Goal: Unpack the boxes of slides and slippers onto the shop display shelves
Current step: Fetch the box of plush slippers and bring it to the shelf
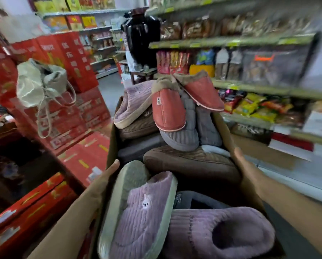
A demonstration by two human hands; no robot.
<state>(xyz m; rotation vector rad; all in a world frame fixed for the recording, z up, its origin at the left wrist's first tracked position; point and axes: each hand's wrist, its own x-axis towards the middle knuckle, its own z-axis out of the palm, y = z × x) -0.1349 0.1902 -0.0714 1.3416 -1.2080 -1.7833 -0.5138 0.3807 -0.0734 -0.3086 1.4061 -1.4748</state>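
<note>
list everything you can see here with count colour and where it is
cardboard box: one, brown, centre, carried between both hands
slippers in the box: a heaped pile, exact count unclear
pink slippers: two, with tan fleece cuffs, top of the pile
lilac slippers: at least three, two at the near end, one at the far left
brown slippers: at least two, mid pile
grey slippers: at least two, under the pink ones
red cartons: many, stacked on the left
pale bag: one, on the red cartons
snack shelves: right side, packets of mixed colours
dark jar: one, black, far centre
left hand: flat on the box's left side
right hand: flat on the box's right side
</note>
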